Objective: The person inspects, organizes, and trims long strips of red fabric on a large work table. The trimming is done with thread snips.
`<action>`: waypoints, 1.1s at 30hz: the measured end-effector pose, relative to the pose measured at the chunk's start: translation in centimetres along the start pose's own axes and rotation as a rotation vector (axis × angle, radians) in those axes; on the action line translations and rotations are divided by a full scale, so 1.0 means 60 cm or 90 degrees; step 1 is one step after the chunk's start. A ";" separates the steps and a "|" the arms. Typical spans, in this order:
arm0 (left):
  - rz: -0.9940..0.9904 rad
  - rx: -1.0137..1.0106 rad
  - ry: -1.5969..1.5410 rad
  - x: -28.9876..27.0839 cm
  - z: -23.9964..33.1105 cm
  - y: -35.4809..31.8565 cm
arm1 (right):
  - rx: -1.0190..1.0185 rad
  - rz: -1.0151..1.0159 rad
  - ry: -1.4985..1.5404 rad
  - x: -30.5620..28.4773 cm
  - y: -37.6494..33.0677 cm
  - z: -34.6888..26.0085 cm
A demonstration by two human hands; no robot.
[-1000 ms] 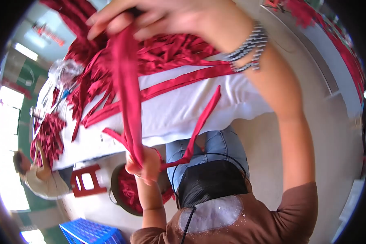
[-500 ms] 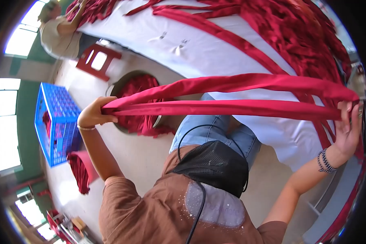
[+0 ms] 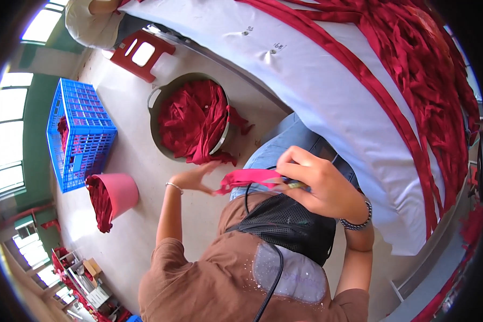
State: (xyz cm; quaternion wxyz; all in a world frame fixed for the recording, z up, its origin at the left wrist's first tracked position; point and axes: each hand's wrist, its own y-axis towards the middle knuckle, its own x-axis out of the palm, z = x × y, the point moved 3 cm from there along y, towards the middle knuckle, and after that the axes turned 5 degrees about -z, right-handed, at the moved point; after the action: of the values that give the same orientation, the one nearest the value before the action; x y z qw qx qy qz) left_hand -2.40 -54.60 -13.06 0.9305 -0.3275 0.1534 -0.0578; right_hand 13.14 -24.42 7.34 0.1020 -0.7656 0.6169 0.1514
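The right hand (image 3: 323, 185) pinches the red fabric strip (image 3: 248, 178); the open left hand (image 3: 192, 180) should support its left end without twisting.

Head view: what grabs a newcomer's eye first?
The big heap of red fabric strips at upper right, on the white-covered table. Next, left of centre, a round green tub of red fabric, with a blue crate and pink bucket farther left. Near centre, the right hand pinches a short red band, the left hand open beside its other end.
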 end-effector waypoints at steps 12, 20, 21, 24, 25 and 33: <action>0.231 0.101 -0.439 -0.122 0.085 -0.022 | 0.157 0.263 -0.008 -0.040 0.024 0.042; 0.059 -0.117 -0.632 -0.066 -0.037 -0.138 | 0.166 0.399 -0.004 -0.079 -0.079 0.078; 0.040 -0.189 -0.633 -0.039 -0.046 -0.140 | 0.169 0.405 -0.009 -0.085 -0.090 0.079; -0.231 -0.105 -0.710 0.031 0.003 -0.128 | 0.185 0.427 0.001 -0.100 -0.108 0.079; -0.254 -0.106 -0.680 0.039 0.013 -0.132 | 0.210 0.436 0.027 -0.105 -0.115 0.077; 0.289 0.118 -0.657 -0.088 -0.038 -0.226 | 0.188 0.469 0.022 -0.111 -0.144 0.085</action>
State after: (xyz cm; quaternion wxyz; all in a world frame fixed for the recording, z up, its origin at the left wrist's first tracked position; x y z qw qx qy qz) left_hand -8.24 -65.39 -4.92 0.8989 -0.1889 -0.2601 0.2978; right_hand 19.75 -14.68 4.69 0.1391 -0.4728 0.8669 0.0747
